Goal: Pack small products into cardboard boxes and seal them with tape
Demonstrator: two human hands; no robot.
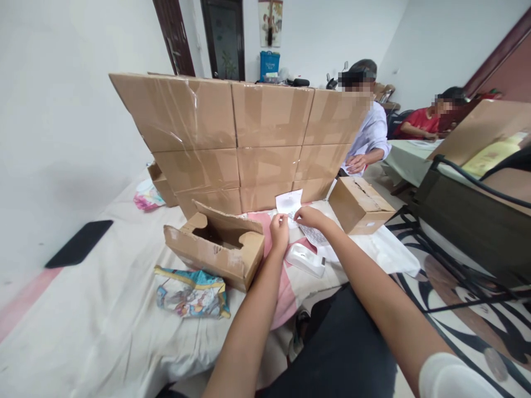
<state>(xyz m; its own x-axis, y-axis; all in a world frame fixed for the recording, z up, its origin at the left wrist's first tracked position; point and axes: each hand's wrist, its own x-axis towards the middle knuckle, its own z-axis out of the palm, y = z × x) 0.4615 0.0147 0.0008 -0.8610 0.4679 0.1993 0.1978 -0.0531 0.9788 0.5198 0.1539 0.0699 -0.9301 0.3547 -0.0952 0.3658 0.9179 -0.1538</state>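
My left hand [280, 228] is closed, fingertips pinched together, just in front of a small white paper [290, 201] that stands against the wall of cardboard boxes. Close beside it, my right hand [310, 216] is also closed in a pinch, bent inward toward the left fingertips. Whatever lies between the fingers is too small to make out. Under my right wrist lies a sheet with rows of greyish marks [316, 236]. A white tape dispenser [306, 260] rests on the cloth between my forearms.
An open cardboard box [215, 246] stands left of my arms, with a colourful plastic packet [193, 293] before it. Another box [360, 204] sits at the right. Taped boxes [265, 121] form a barrier ahead. A person [367, 130] is behind it, another person [418, 124] farther right.
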